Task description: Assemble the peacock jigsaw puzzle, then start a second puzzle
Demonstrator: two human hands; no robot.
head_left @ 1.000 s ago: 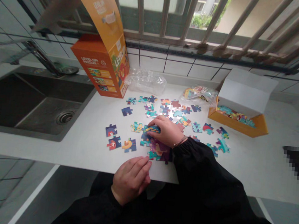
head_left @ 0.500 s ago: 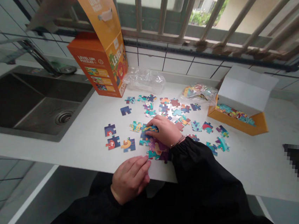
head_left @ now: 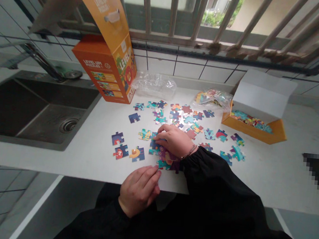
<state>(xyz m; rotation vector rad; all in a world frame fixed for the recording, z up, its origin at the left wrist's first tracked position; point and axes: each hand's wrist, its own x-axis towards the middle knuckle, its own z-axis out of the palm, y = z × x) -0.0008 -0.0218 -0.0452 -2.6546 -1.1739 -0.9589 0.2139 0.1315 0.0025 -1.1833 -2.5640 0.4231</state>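
Note:
My right hand reaches over a joined section of jigsaw puzzle with a purple creature on it. Its thumb and fingers are closed on a puzzle piece at the section's upper left edge, mostly hidden beneath them. My left hand rests at the counter's front edge, fingers pressed together, fingertips by the section's lower left corner; I see nothing in it. Left of the section lie an orange-curved piece, two dark blue pieces with red, one of them the lower piece, and a yellow-leaf piece.
Several loose pieces spread behind and right of my right hand. An orange puzzle box, clear plastic wrap, a bag of pieces and an open yellow box line the back. A sink is at left.
My right fingers have lowered slightly, and the patterned piece that showed between them is now mostly covered. My left hand has stayed in place.

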